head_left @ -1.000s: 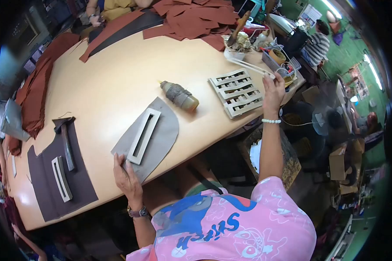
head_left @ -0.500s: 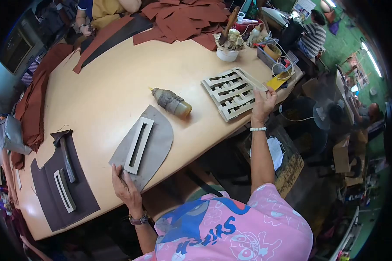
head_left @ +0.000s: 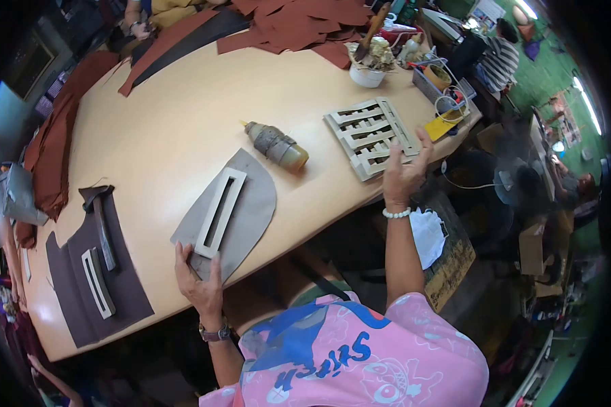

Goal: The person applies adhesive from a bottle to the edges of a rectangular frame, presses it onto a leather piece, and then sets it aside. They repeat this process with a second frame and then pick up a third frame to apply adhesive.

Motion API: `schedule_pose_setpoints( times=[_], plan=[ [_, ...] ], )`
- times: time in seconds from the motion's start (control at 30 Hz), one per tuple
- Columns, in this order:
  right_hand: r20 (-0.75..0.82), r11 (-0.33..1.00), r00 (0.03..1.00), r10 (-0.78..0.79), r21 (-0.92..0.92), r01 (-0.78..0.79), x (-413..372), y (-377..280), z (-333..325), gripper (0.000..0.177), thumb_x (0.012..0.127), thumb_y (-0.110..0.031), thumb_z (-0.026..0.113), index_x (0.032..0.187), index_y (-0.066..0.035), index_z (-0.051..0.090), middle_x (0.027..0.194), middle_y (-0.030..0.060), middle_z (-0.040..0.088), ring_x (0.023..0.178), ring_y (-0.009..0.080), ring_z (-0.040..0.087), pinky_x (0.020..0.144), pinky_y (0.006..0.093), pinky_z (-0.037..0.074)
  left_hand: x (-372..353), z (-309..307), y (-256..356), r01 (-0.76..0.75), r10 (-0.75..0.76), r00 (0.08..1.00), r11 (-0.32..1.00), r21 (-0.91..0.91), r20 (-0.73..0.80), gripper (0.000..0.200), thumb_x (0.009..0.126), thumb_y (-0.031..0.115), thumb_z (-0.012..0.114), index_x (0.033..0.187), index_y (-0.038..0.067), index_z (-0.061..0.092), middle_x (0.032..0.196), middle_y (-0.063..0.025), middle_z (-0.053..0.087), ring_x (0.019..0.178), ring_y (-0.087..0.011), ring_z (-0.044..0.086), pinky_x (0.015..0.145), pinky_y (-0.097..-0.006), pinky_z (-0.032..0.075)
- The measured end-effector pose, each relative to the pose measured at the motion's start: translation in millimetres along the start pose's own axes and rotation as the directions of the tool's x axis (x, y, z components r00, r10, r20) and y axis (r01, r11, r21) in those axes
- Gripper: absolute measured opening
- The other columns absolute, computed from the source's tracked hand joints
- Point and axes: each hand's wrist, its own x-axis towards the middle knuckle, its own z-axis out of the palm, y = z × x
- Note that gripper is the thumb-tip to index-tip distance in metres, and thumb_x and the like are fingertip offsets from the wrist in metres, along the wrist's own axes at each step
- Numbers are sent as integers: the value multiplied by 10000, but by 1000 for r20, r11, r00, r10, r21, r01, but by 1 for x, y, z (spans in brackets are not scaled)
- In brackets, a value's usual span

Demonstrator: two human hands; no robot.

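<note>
My left hand is open, its fingers spread at the lower end of a cream slotted rectangular frame. That frame lies on a grey piece with a curved edge, near the table's front. Over on the right, my right hand is open, fingers apart, at the near right edge of a stack of similar slotted frames. Nothing shows in its grasp. A squat bottle with a dark wrapped middle and yellowish base lies on its side between the grey piece and the stack.
On a dark sheet at left lie a hammer and another slotted frame. Reddish-brown pieces pile up at the back. A white tub with a brush and a grey basket stand back right. Another person's hand is across the table.
My right hand has let go of the frame on the stack and drawn back slightly, fingers spreading. My left thumb and fingers have spread wider around the frame's lower end. The view has shifted slightly.
</note>
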Motion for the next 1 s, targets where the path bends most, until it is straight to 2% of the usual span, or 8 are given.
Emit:
schedule_pose_setpoints(
  times=[0.13,0.23,0.37,0.5,0.57,0.63,0.77,1.0],
  plan=[
    [452,968,859,-241,47,247,-29,-44,46,564,762,-186,716,1222,21,464,1143,224,556,1083,366,534,956,406,414,3,-1,8,-24,23,1000,994,106,12,748,690,91,770,1343,-7,421,1108,-159,597,1012,-299,571,901,-385,449],
    [602,978,791,-113,-72,195,-45,-52,81,626,765,-311,713,1231,31,470,1093,244,578,1040,394,553,910,430,439,4,-1,10,-32,33,999,990,137,-3,727,692,84,770,1330,-9,432,1061,-145,608,967,-283,582,880,-377,460],
    [732,983,669,129,-185,13,-50,-60,86,676,762,-409,704,1224,36,491,1059,245,606,987,382,581,863,440,455,4,-2,8,-74,75,997,987,142,-2,725,701,69,768,1335,-14,425,1037,-143,609,957,-265,591,863,-365,475],
    [693,998,721,-24,-22,56,-64,-50,87,615,776,-312,716,1229,39,492,1009,247,620,963,384,594,837,431,470,5,-3,10,-87,87,996,988,131,-1,736,688,79,779,1330,-8,429,1049,-150,611,955,-279,596,847,-369,479],
    [664,971,746,44,147,-188,-68,-57,87,537,791,-146,722,1233,41,481,1058,187,602,959,282,615,819,363,494,5,-4,10,-81,83,996,990,113,-12,745,683,86,785,1330,-5,428,1047,-152,611,949,-280,597,846,-373,479],
    [632,820,765,119,373,-435,-69,-57,88,523,793,-75,718,1238,40,469,1085,142,582,960,221,610,816,322,501,6,-3,9,-75,79,996,991,114,-36,749,679,95,791,1329,-3,431,1038,-150,614,941,-282,599,840,-374,481],
    [601,714,784,158,478,-511,-58,-68,74,517,796,45,668,1260,26,440,1103,101,555,1014,165,570,859,287,482,5,-4,8,-68,73,997,992,109,-40,753,677,112,799,1327,1,434,1021,-145,620,928,-284,602,823,-372,485],
    [780,120,534,326,527,-842,-58,-62,65,379,870,-151,634,1220,-60,522,1217,82,554,1092,236,554,913,392,516,5,-3,5,-80,84,995,992,94,-44,745,681,121,798,1325,6,442,1032,-146,622,931,-285,602,820,-376,484]
  ],
)
